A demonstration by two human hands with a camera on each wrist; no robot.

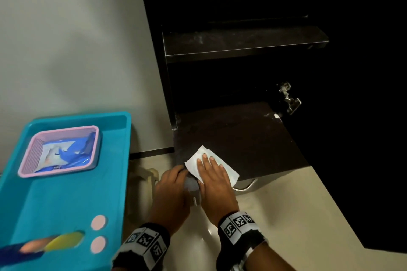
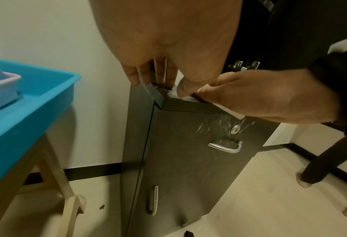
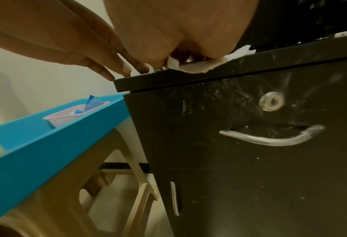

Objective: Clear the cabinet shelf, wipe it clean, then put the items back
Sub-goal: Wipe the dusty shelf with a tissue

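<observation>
Wiping the front corner of the dark cabinet shelf (image 1: 242,138) with a white cloth (image 1: 211,166).

Your right hand (image 1: 214,179) lies flat on the cloth, fingers straight, pressing it against the shelf's front left corner. Your left hand (image 1: 172,191) rests just beside it at the shelf's edge, fingers extended and holding nothing. The removed items sit in a pink basket (image 1: 59,152) inside the blue tray (image 1: 66,200) on your left.

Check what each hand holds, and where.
Right hand presses flat on the wipe, near its middle; no grip. Left hand rests fingertips on the shelf corner.
</observation>
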